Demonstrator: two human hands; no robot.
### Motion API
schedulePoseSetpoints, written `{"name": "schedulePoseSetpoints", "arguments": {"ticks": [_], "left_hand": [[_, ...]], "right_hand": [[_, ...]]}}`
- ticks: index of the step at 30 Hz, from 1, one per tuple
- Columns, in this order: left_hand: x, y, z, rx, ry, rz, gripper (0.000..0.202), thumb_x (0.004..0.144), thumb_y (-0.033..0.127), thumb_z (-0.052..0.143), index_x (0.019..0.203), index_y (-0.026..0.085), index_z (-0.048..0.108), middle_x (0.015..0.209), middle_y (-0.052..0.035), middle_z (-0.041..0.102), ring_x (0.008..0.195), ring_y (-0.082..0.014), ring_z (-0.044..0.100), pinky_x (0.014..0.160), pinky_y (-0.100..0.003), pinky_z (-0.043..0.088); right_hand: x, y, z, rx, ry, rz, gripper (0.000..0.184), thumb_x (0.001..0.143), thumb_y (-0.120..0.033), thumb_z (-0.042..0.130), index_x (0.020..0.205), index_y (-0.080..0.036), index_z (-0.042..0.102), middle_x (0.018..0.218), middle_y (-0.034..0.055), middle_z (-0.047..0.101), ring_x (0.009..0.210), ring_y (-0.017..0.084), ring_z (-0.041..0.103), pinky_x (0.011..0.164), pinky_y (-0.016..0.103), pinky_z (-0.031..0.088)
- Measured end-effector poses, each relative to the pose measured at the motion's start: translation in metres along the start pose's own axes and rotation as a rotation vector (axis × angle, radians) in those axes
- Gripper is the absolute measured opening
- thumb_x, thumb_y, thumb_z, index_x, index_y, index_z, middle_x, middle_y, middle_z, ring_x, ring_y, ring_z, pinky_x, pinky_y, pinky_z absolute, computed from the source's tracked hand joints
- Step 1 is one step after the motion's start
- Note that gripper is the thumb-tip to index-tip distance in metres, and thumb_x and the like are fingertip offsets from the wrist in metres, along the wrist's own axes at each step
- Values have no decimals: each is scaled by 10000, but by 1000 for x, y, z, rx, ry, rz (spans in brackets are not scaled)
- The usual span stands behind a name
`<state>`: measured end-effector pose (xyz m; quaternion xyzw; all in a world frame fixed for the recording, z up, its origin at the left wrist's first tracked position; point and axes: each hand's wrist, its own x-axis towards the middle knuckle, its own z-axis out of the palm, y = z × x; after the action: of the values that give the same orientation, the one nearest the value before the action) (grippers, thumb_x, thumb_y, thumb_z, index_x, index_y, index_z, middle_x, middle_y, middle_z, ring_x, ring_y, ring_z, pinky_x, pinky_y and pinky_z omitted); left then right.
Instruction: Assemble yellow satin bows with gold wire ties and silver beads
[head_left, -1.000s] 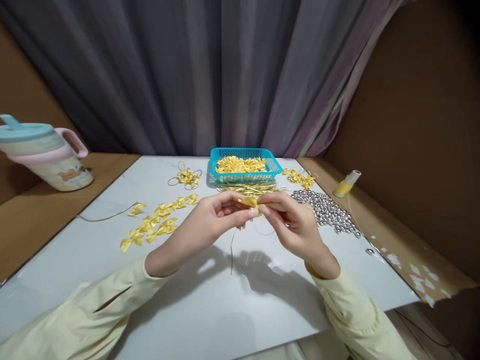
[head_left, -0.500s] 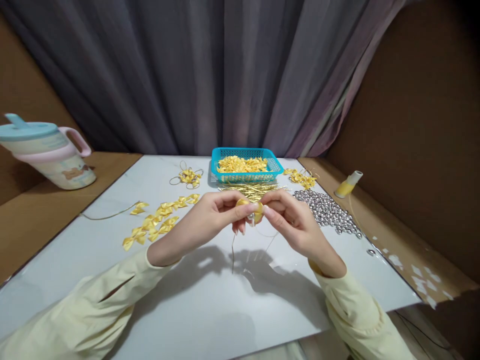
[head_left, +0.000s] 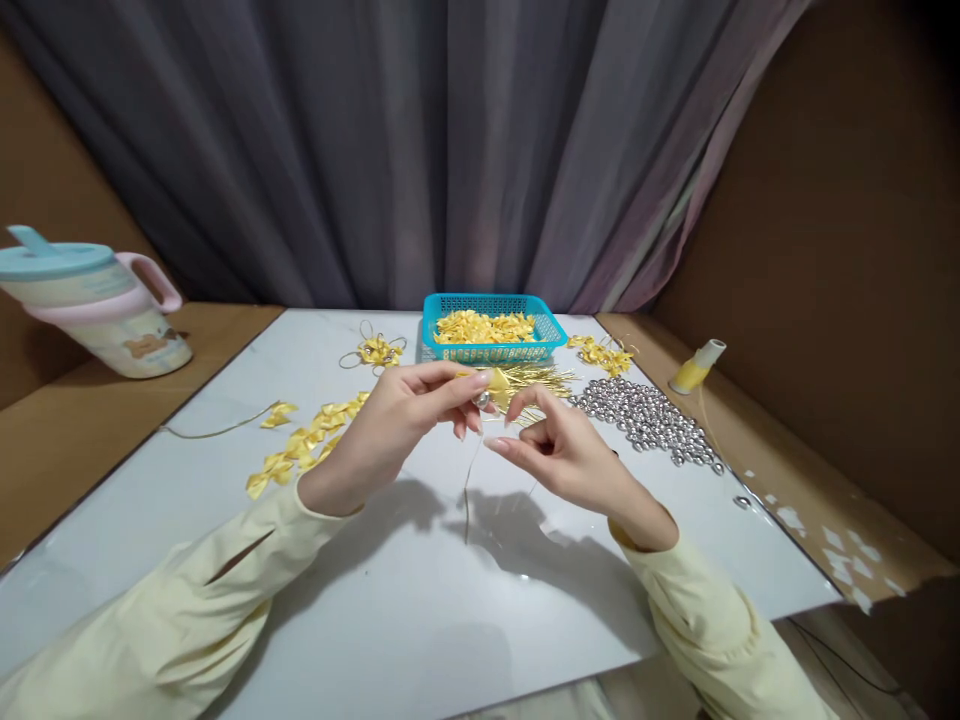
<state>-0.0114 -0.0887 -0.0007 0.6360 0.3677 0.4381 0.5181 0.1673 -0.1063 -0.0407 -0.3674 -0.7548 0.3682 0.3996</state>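
Above the middle of the table, my left hand [head_left: 420, 405] pinches a yellow ribbon bow [head_left: 498, 383] between thumb and fingers. A silver bead [head_left: 482, 399] sits at the bow's lower side. Below that hand hangs a thin cord [head_left: 466, 500], its upper part partly hidden by fingers. Just right of the bow is my right hand [head_left: 559, 440], thumb and forefinger apart, other fingers curled; I see nothing between its fingertips. Behind both hands lies a pile of gold wire strips [head_left: 536, 378]. More yellow bows [head_left: 300, 445] lie left of my left hand.
At the back stands a blue basket [head_left: 555, 340] of yellow bows. Silver beads [head_left: 649, 420] spread on the right, near a cord spool [head_left: 697, 367]. Finished-looking bow clusters [head_left: 377, 350] lie behind. A tumbler [head_left: 105, 310] stands far left; cardboard walls [head_left: 840, 250] flank the table.
My right hand has let go of the bow and moved slightly down, its thumb and forefinger parting. The left hand, still pinching the bow, has shifted a little left and up.
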Motion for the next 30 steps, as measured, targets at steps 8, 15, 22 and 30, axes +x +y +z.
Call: {"name": "schedulePoseSetpoints", "arguments": {"ticks": [8, 15, 22, 30], "left_hand": [[-2, 2, 5, 110, -5, 13, 177, 784, 284, 621, 664, 167, 678, 564, 20, 587, 545, -90, 500, 538, -206, 410], [-6, 4, 10, 204, -49, -31, 235, 816, 299, 562, 642, 206, 689, 771, 8, 662, 815, -147, 560, 765, -249, 404], [-8, 9, 12, 180, -69, -61, 228, 802, 305, 569, 642, 218, 707, 804, -4, 675, 832, -166, 574, 817, -276, 408], [-8, 9, 9, 283, -76, -50, 182, 802, 329, 580, 892, 246, 715, 921, 6, 697, 890, -174, 601, 800, -253, 414]], "right_hand": [[4, 0, -4, 184, -6, 40, 255, 848, -452, 484, 892, -208, 423, 457, -110, 282, 392, 55, 234, 377, 192, 166], [4, 0, -2, 66, 16, -7, 271, 827, -387, 544, 722, -199, 378, 482, -103, 252, 412, 43, 215, 375, 187, 144], [3, -4, -6, 52, -38, 22, 206, 841, -371, 521, 807, -176, 465, 478, -96, 298, 401, 40, 246, 373, 184, 168], [4, -4, -10, 158, -85, 66, 257, 835, -375, 525, 710, -190, 397, 482, -93, 325, 380, 39, 300, 355, 176, 202]]}}
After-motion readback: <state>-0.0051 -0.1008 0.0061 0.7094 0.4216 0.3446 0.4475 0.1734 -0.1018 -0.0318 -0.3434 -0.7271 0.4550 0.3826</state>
